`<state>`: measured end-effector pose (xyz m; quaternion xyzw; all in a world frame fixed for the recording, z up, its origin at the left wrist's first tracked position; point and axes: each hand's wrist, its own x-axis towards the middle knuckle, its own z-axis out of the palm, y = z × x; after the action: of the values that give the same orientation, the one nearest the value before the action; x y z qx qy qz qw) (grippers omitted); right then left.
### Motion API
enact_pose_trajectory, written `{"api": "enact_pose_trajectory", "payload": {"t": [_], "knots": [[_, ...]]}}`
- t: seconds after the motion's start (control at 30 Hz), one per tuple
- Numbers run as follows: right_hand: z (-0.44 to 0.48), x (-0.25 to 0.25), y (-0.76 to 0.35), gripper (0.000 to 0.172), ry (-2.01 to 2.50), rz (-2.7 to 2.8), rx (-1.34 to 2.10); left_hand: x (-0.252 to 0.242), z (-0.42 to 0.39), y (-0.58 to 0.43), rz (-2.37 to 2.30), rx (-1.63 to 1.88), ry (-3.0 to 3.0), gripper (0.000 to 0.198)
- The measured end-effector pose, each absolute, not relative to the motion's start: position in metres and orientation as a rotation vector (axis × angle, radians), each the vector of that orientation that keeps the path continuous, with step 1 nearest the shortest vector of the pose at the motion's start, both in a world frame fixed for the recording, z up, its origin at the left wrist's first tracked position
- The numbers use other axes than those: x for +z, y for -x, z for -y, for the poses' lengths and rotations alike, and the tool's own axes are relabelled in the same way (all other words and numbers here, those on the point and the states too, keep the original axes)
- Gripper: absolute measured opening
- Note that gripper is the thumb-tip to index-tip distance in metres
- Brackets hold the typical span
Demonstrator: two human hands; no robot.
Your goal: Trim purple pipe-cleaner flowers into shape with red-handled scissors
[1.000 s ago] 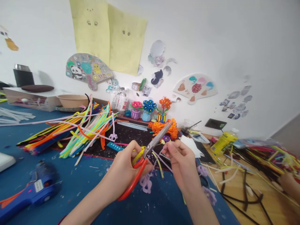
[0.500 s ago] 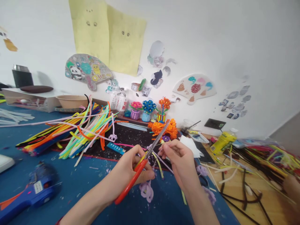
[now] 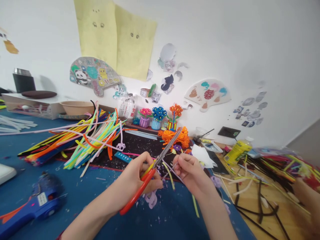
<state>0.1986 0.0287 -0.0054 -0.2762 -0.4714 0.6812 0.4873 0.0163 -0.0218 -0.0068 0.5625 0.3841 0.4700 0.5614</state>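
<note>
My left hand is closed around a pair of scissors with red-orange handles. Its blades point up and away, across toward the right hand. Under those fingers hangs a lilac pipe-cleaner flower, partly covered by the hand. Just to the right, my right hand is closed in a pinch on a thin lilac pipe cleaner, whose upper end is hidden by the fingers. A yellow-green strip lies between the two hands. More lilac loops show beside the right wrist.
Bundled pipe cleaners lie at left, above a blue glue gun. Orange pipe-cleaner pieces and small potted flowers stand behind. At right are a yellow bottle and another person's hand.
The right hand has dropped slightly, showing more of the thin lilac strand. Scissors and lilac flower have shifted a little to the left and up. The other person's hand reaches further in.
</note>
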Motion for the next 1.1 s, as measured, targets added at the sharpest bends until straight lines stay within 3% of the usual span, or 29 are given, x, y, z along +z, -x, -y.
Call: {"api": "enact_pose_trajectory", "payload": {"t": [0.33,1.1], "knots": [[-0.030,-0.009,-0.198,0.027,0.658,1.069,1.715,-0.014,0.018,-0.015,-0.929,1.188,-1.282,0.034],[-0.028,0.000,-0.199,0.014,0.528,0.893,1.637,-0.010,0.022,-0.020,-0.940,1.138,-1.361,0.040]]}}
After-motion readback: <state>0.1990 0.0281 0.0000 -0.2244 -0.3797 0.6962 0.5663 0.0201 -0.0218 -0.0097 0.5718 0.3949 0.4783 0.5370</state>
